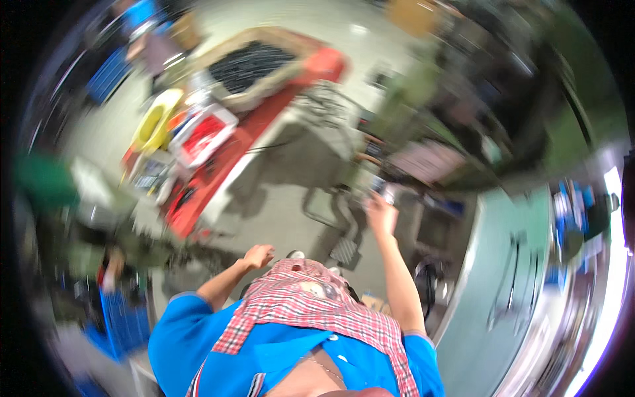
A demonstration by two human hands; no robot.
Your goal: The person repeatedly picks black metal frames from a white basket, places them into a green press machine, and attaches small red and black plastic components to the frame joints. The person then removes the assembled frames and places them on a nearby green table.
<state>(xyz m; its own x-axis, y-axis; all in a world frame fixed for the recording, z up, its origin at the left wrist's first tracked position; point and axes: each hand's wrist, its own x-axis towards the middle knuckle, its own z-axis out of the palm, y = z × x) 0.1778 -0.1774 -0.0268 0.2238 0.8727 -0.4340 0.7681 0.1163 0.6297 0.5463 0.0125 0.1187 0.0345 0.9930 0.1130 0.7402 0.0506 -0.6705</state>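
Note:
My right hand point(382, 213) reaches out to the edge of a green machine point(407, 104). Its fingers meet a small grey and whitish part there, and blur hides whether they grip it. Low at my left side hangs my left hand point(259, 256), empty, with the fingers loosely bent and beside the red checked apron point(302, 283). A ridged metal foot pedal point(344, 250) lies on the floor between my hands, near my shoes.
Ahead to the left stands a red table point(263, 116). It bears a white tray point(230, 119) of red pieces, a yellow container point(156, 119) and a lined box point(238, 101) of black pieces. Blue crates point(108, 74) lie beyond, near another person point(158, 49). A green board point(496, 297) runs along my right.

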